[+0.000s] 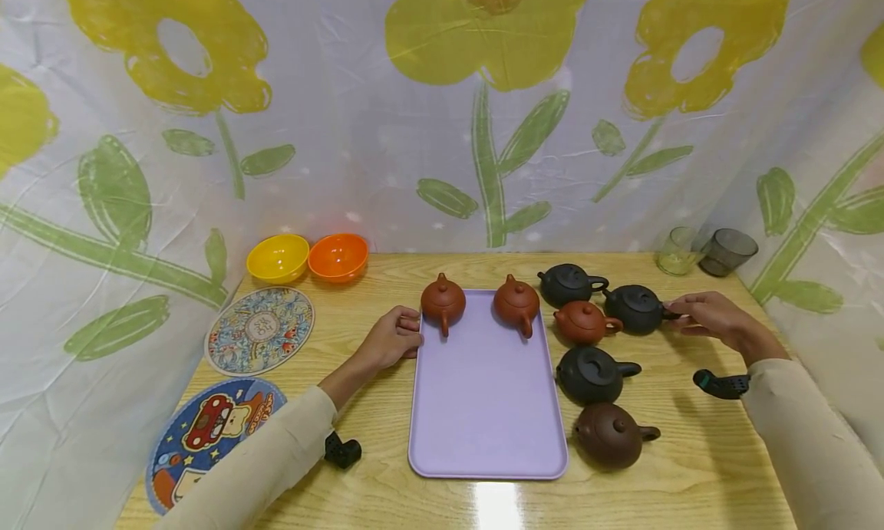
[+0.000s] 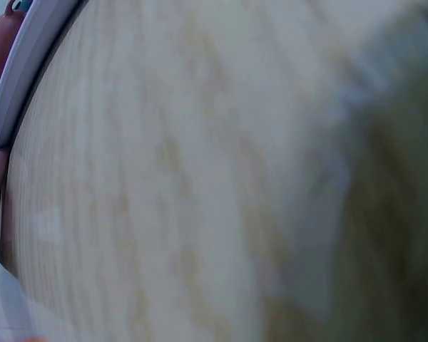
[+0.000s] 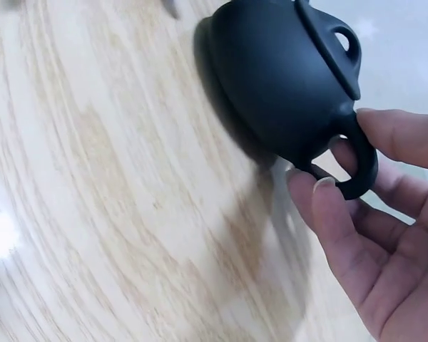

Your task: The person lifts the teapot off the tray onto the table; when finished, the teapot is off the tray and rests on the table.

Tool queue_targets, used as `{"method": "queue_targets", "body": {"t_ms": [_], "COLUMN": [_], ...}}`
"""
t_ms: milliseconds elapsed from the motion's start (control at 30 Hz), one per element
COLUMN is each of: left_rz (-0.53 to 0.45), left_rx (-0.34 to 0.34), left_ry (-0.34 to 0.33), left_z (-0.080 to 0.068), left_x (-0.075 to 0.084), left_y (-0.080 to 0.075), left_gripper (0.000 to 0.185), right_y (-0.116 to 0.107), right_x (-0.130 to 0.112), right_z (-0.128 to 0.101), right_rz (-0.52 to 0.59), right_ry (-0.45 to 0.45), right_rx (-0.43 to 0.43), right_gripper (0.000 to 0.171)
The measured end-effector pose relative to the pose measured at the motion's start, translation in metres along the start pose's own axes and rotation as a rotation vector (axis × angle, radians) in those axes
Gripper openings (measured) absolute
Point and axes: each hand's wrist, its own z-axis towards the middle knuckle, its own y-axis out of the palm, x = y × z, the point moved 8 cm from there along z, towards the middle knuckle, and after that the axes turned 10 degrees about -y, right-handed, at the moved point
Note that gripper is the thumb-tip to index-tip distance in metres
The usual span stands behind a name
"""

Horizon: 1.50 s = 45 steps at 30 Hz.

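Head view: two red teapots (image 1: 443, 301) on lilac tray (image 1: 483, 407); right hand (image 1: 704, 313) grip pinching black teapot (image 1: 634, 308) handle.

Head overview; close, low wrist views

Bright, even light fell from overhead, leaving a white glare patch on the table (image 1: 497, 507) near its front edge. The head view bowed outward at its edges, and the left wrist view was heavily blurred.
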Motion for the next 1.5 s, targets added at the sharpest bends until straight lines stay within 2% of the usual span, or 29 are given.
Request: {"method": "queue_targets", "body": {"t_ms": [233, 600, 800, 900, 1100, 1300, 1500], "left_rz": [-0.005, -0.01, -0.009, -0.011, -0.015, -0.019, -0.021], "left_rx": [-0.009, -0.002, -0.003, -0.004, -0.004, -0.008, -0.009], "left_ry": [0.006, 0.004, -0.005, -0.007, 0.001, 0.003, 0.012], "left_z": [-0.005, 0.0, 0.001, 0.002, 0.004, 0.003, 0.001], "left_x": [0.005, 0.0, -0.002, -0.003, -0.003, -0.003, -0.002], "left_y": [0.001, 0.002, 0.002, 0.001, 0.001, 0.001, 0.001], "left_gripper": [0.044, 0.044, 0.044, 0.044, 0.043, 0.043, 0.043], "right_y": [0.0, 0.001, -0.006, -0.01, -0.014, -0.007, 0.012], "right_x": [0.004, 0.002, 0.001, -0.004, -0.018, -0.045, -0.082], "right_z": [0.003, 0.003, -0.003, -0.007, -0.012, -0.018, -0.019], "right_rz": [0.026, 0.041, 0.026, 0.019, 0.027, 0.006, 0.002], "right_ry": [-0.013, -0.023, -0.05, -0.085, -0.163, -0.196, -0.2], "right_rx": [0.065, 0.106, 0.214, 0.267, 0.319, 0.323, 0.293], "right_gripper": [0.055, 0.059, 0.064, 0.06, 0.035, 0.052, 0.058]}}
